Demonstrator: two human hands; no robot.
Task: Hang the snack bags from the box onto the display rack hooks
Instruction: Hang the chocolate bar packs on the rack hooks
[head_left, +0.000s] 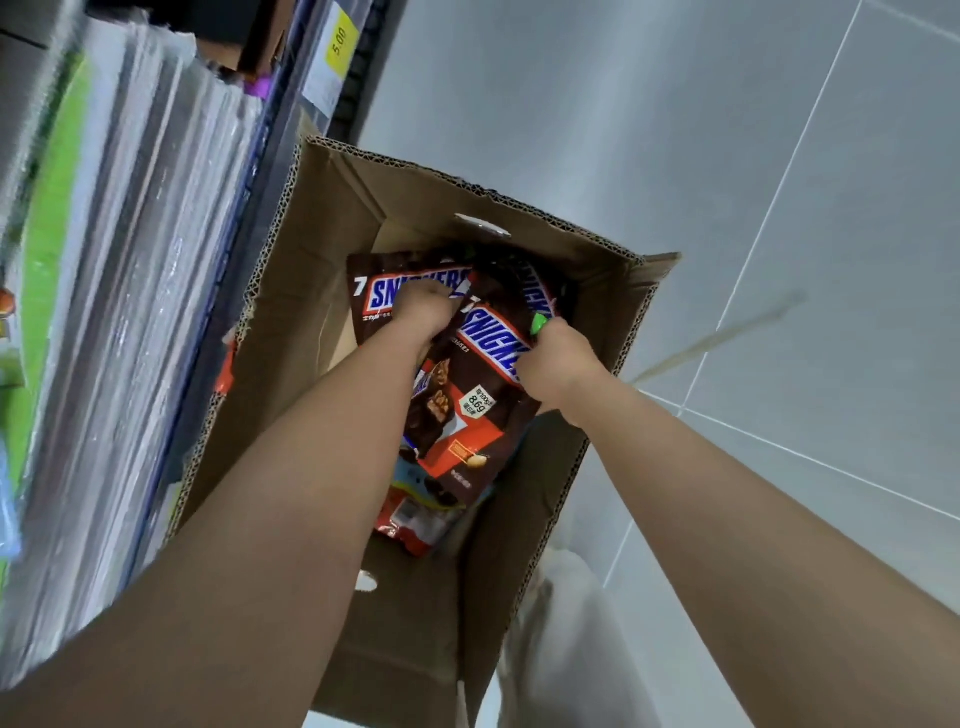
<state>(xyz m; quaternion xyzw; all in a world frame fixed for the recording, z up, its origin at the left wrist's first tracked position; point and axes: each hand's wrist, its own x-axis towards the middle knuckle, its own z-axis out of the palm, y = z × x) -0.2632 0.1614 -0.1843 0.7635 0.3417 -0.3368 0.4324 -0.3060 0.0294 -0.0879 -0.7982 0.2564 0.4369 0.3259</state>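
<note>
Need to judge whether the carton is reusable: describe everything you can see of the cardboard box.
The cardboard box is brown corrugated board, open at the top, with fluted edges showing and one flap sticking out at the far right corner. An oval hand cutout pierces the far wall, another the near wall. It stands on the grey tiled floor close beside a shelf unit. Inside lie Snickers bags; the left hand and right hand reach in and grip the top Snickers bag. Its outside is mostly hidden.

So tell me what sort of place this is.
Most likely a shop aisle during restocking. A yellow price tag reading 5.00 sits on the shelving, wrapped goods pack it at left, and a cardboard box of Snickers bags stands on the tiled floor.
</note>
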